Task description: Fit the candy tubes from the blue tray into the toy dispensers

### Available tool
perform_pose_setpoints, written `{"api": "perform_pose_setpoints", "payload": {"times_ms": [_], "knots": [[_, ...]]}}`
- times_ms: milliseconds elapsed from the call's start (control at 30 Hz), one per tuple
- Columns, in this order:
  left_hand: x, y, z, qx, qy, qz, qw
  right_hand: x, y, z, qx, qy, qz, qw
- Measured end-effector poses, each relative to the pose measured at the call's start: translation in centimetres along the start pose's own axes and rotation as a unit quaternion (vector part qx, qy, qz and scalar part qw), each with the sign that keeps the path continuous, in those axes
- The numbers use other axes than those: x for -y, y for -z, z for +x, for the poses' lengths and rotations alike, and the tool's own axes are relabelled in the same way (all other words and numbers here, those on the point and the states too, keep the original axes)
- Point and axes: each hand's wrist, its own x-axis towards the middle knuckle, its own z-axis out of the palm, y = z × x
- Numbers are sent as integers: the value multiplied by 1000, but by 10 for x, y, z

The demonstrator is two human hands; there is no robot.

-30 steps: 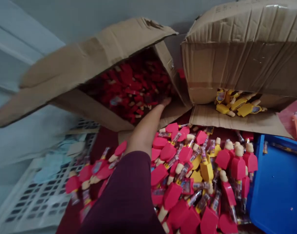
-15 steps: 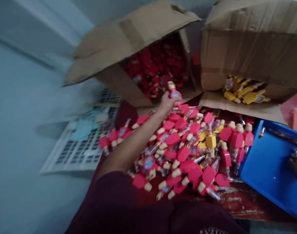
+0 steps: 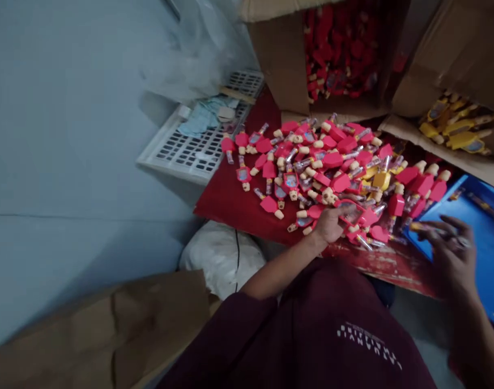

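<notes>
A heap of red plastic figure-shaped toys [image 3: 323, 167] with cream ends and clear tubes covers the red surface. My left hand [image 3: 330, 224] is at the heap's near edge, closed around a red toy figure [image 3: 350, 212]. My right hand [image 3: 451, 254] is over the blue tray [image 3: 487, 254], with its fingers on a slim clear-tubed piece [image 3: 435, 230] with a yellow end. Several yellow figures [image 3: 457, 132] lie in an open cardboard box at the right. Another cardboard box [image 3: 283, 59] at the top is packed with red figures [image 3: 339, 54].
A white perforated plastic crate [image 3: 190, 148] with pale blue papers on it lies left of the heap. A white sack [image 3: 220, 259] sits below the table's edge. A brown cardboard sheet [image 3: 105, 329] leans at the lower left, beside a pale wall.
My left hand has come back from the box's edge to the heap's near side, still holding a figure. The view has swung, and my right hand has moved further over the blue tray.
</notes>
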Motion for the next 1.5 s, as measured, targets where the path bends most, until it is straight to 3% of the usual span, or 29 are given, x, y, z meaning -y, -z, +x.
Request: {"api": "perform_pose_setpoints", "payload": {"times_ms": [100, 167, 300, 500, 733, 900, 1033, 1267, 1400, 1500], "knots": [[1, -7, -15, -1, -19, -8, 1000, 13, -34, -26, 109, 38, 85, 990], [0, -14, -24, 2, -40, -11, 999, 17, -51, -39, 119, 77, 92, 986], [2, -27, -40, 3, -57, -34, 998, 22, -69, -61, 93, 157, 70, 981], [16, -30, -46, -6, -82, 18, 996, 22, -74, -77, 5, 280, -12, 960], [21, -26, -41, -24, -72, 42, 996, 5, -83, -75, -49, 321, -68, 943], [23, -26, -43, -13, -55, 29, 998, 3, -85, -78, -59, 331, -44, 941], [27, -30, -47, -12, -61, 42, 997, 2, -84, -85, -48, 266, -22, 963], [30, -36, -56, -10, -84, 61, 995, 6, -85, -102, -5, 68, 102, 992], [33, -32, -53, -13, -101, 41, 994, 17, -85, -98, 28, -76, 204, 976], [35, -27, -50, -2, -83, 34, 996, 20, -81, -90, 104, -185, 273, 938]]}}
